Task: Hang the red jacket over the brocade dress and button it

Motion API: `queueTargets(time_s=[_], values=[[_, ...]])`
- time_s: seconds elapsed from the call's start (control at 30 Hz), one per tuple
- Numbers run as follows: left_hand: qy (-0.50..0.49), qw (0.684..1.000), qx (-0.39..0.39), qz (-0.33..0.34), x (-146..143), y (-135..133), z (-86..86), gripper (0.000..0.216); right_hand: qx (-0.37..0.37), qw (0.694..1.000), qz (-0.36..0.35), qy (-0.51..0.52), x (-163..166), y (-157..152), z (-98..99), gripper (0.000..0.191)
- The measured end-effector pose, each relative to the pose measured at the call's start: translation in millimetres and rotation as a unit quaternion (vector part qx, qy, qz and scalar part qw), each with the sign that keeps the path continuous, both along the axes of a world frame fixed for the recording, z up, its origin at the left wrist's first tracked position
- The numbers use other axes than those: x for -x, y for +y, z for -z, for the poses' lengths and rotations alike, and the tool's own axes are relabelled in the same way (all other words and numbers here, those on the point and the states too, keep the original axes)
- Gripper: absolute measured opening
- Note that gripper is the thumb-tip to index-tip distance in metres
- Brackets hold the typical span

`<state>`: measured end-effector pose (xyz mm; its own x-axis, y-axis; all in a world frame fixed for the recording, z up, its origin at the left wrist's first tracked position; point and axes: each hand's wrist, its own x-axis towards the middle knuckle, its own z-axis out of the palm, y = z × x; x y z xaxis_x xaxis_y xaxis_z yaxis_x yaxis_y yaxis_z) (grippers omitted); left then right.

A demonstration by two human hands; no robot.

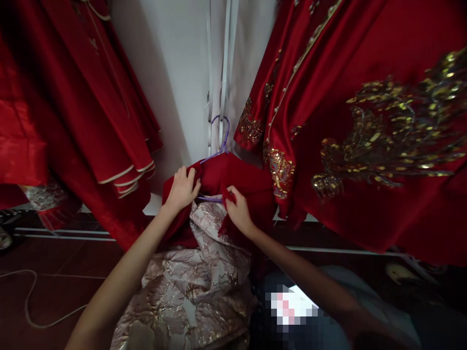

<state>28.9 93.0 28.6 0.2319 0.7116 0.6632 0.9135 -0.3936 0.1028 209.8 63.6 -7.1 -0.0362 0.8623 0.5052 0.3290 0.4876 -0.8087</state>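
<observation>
A red garment (pixel 245 171) hangs in front of me on a purple hanger (pixel 227 130), its front parted. My left hand (pixel 183 187) is closed on the garment's left shoulder edge, fingertips curled over the cloth. With thumb and fingers pinched together, my right hand (pixel 238 209) holds the front edge on the other side. Between my hands, a pale pink and gold brocade cloth (pixel 199 272) shows inside the opening and spreads downward in folds toward me. The hanger's lower bar is visible just above the brocade, between both hands.
White upright rails (pixel 224 63) stand against the wall behind the hanger. Red garments with pale trim (pixel 87 97) hang at left; a red gown with gold sequins (pixel 394 131) hangs at right. A white cable (pixel 29 306) lies on the floor. A lit, blurred-out screen (pixel 292 306) is below my right arm.
</observation>
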Motion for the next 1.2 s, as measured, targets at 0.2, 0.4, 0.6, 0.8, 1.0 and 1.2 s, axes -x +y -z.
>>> queueTargets(time_s=[0.2,0.4,0.6,0.8,1.0,1.2], values=[[-0.113,0.992,-0.014,-0.052,0,-32,12.6,0.016,-0.065,0.995,0.073,-0.027,-38,-19,-13.7,0.028],[-0.291,0.955,0.061,-0.01,-17,-43,33.2,0.015,-0.092,0.995,0.034,-0.014,-46,-13,-19.7,0.018],[-0.267,0.949,0.158,0.059,-56,-39,27.8,0.017,-0.026,0.998,-0.046,-0.03,-12,-10,-6.8,0.007],[-0.327,0.919,0.161,0.15,-68,-54,45.6,0.031,-0.017,0.998,-0.053,0.032,-3,-8,9.8,0.008],[-0.548,0.821,0.065,0.148,-73,-50,74.8,0.03,0.002,0.993,-0.106,0.058,-20,-11,14.8,0.016],[-0.541,0.809,0.125,0.192,-66,-52,77.5,0.011,-0.024,0.996,-0.083,-0.002,-26,-26,9.3,0.02]])
